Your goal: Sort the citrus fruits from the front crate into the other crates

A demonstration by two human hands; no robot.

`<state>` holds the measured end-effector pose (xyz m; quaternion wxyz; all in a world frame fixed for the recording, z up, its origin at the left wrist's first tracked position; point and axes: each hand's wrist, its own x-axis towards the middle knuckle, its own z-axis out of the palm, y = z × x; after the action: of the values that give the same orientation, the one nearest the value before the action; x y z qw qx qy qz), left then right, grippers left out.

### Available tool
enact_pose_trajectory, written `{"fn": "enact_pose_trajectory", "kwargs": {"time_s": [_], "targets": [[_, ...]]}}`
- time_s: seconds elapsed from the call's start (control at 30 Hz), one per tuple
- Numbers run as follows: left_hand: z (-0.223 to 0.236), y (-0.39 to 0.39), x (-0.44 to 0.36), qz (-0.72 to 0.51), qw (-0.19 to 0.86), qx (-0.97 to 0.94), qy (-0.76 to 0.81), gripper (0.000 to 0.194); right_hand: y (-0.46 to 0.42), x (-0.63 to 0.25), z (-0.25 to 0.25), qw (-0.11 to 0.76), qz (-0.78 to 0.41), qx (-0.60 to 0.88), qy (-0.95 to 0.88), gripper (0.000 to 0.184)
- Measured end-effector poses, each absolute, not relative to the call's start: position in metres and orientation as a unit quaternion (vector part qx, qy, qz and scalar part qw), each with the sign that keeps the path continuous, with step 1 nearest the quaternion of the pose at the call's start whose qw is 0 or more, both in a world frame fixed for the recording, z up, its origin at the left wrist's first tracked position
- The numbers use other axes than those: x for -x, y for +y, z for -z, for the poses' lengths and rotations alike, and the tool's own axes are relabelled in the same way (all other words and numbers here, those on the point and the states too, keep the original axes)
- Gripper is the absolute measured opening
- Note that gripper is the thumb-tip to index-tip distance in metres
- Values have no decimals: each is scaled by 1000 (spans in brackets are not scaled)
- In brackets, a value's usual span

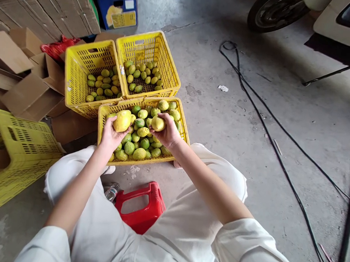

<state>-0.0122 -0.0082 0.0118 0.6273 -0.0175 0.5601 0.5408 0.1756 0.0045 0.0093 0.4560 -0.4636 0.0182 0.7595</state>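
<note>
I sit over a yellow crate point(103, 116) filled with several green and yellow lemons. My left hand point(111, 137) is closed around a large yellow lemon point(122, 120), held above the crate's left side. My right hand point(169, 133) grips a smaller yellow lemon point(158, 123) over the crate's middle. Behind this crate stand two more yellow crates, the left one point(78, 67) and the right one point(164, 55), each holding several small green-yellow lemons on its floor.
A red plastic stool point(143, 214) is under me, with a plastic bottle point(111, 191) beside it. A tipped yellow crate point(10, 152) lies at left among cardboard boxes point(23, 94). Black cables point(281, 145) run across the concrete floor at right. A scooter wheel point(274, 10) is at top.
</note>
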Motion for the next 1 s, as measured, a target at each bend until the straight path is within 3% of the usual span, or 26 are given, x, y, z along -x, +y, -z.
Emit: {"fn": "enact_pose_trajectory", "kwargs": {"time_s": [0.2, 0.4, 0.47, 0.6, 0.83, 0.9, 1.0], "targets": [[6, -6, 16, -564, 622, -16, 544, 14, 0, -178, -10, 425, -789, 439, -55, 2], [13, -8, 19, -557, 610, -8, 563, 36, -4, -177, -10, 405, -798, 441, -67, 26], [8, -9, 19, -551, 624, 3, 555, 41, -5, -176, -10, 413, -792, 444, -71, 27], [-4, -10, 16, -548, 644, 9, 534, 30, -1, -175, -14, 429, -782, 445, -79, 7], [7, -7, 14, -533, 633, -25, 561, 4, 2, -175, -14, 434, -759, 479, -72, 21], [12, -9, 15, -527, 642, -52, 555, 8, 2, -175, -11, 423, -760, 490, -58, 25], [19, -12, 15, -535, 647, -98, 534, 12, 4, -175, -9, 413, -776, 476, -15, 12]]}}
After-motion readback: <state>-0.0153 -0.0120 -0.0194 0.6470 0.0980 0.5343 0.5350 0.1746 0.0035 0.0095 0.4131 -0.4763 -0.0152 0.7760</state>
